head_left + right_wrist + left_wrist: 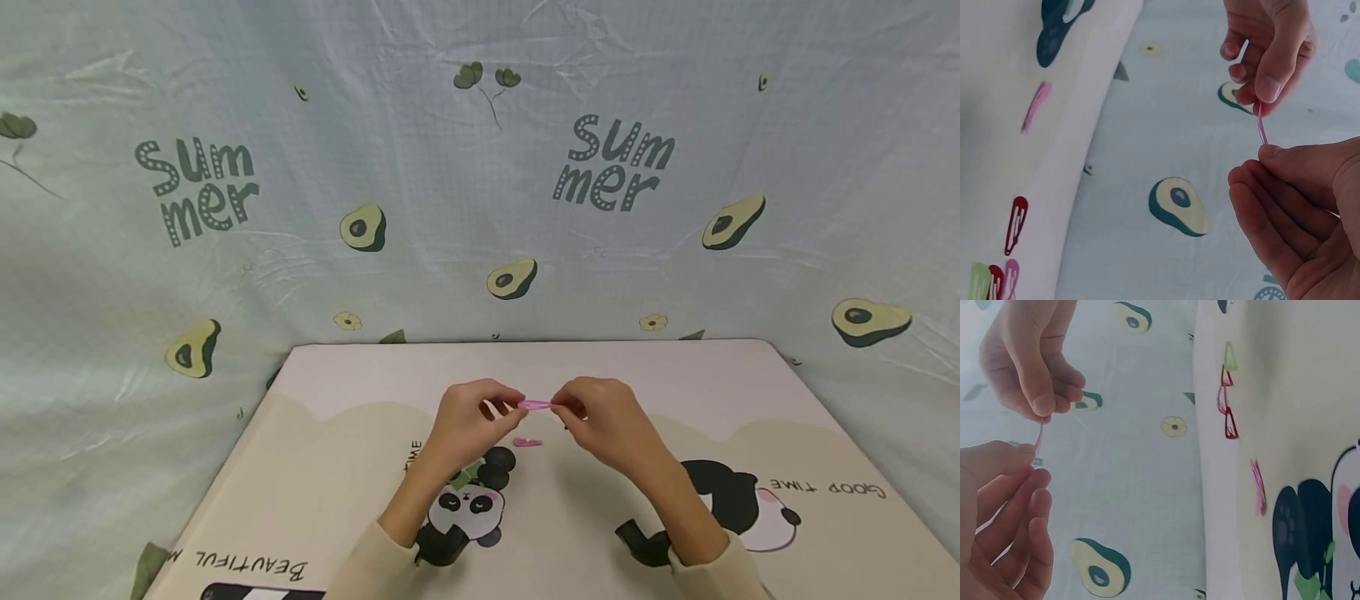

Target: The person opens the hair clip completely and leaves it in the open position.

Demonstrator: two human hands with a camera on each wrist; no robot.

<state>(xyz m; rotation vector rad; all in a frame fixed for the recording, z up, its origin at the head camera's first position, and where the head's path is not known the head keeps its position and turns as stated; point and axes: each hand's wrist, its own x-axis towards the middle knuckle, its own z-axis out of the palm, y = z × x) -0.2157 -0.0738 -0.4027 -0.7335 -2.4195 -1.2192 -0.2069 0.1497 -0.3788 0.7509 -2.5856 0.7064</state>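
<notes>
A pink snap hair clip (536, 405) is stretched between the two hands, above the far part of the table. My left hand (478, 417) pinches one end between thumb and index finger. The opposite end is pinched by my right hand (603, 417) in the same way. Below them a second pink hair clip (527, 442) lies on the table. In the right wrist view, a dark red hair clip (1016, 225) lies apart from a light green hair clip (979, 281) and a pink one (1012, 278). My right hand mostly hides these in the head view.
The table (337, 467) wears a cream cover printed with pandas and lettering. Behind its far edge hangs a pale curtain (435, 150) with avocado prints. A row of red, pink and green clips (1230, 423) lies near that edge in the left wrist view.
</notes>
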